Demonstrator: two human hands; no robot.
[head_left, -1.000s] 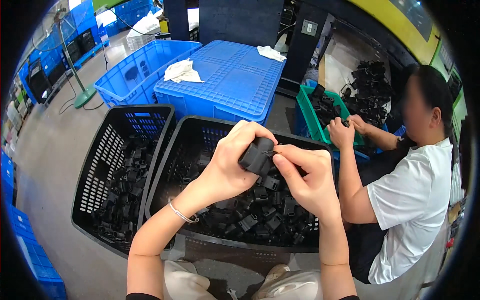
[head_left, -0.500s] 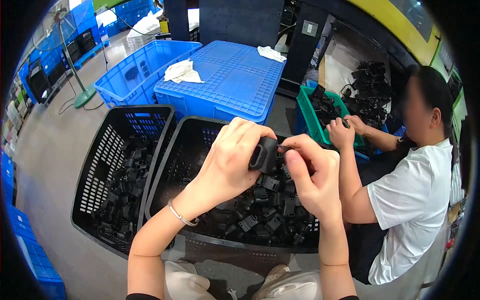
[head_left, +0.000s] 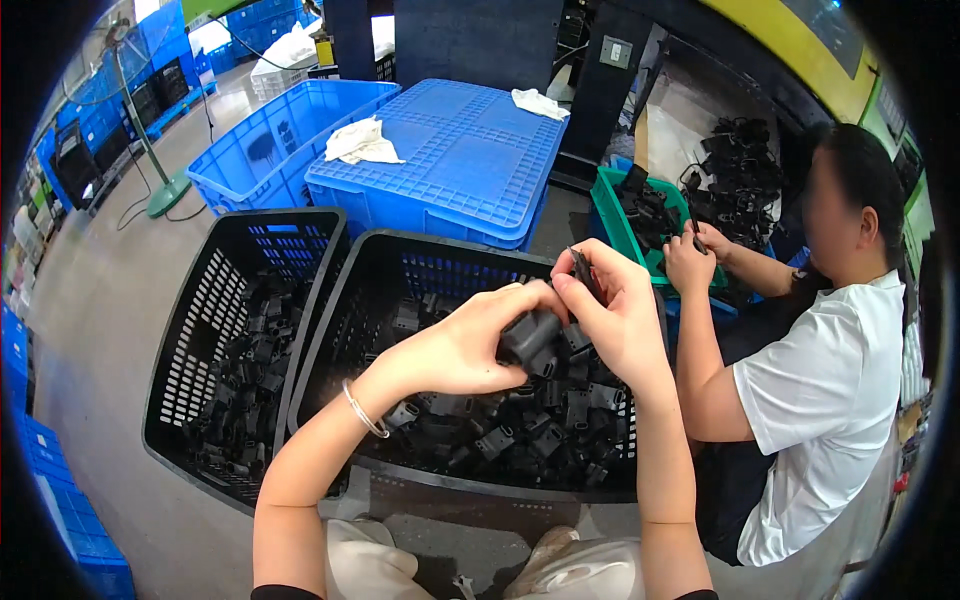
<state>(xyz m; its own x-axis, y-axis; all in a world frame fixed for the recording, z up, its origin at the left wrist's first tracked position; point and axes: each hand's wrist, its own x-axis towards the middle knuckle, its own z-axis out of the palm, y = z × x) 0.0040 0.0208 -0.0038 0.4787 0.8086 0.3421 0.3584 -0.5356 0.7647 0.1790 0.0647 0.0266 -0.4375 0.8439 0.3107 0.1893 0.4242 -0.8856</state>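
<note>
My left hand [head_left: 478, 340] is closed round a black plastic part [head_left: 531, 338], a squat rounded housing held above the middle black crate [head_left: 470, 478]. Close beside it on the right, my right hand [head_left: 615, 310] pinches a thin dark pointed piece [head_left: 583, 272] that sticks up between thumb and fingers; I cannot make out its kind. The piece and the housing look apart. Below my hands, many loose black plastic parts [head_left: 495, 442] lie in the crate, some with slots showing.
Another black crate [head_left: 180, 385] with similar parts stands on the left. Behind are a lidded blue bin [head_left: 455, 150] with white cloths and an open blue bin [head_left: 225, 165]. At right, a co-worker [head_left: 820, 380] handles a part over a green crate [head_left: 610, 215].
My left hand has lowered and turned with the housing. My right hand has risen and come away from it, the thin dark piece now pointing up.
</note>
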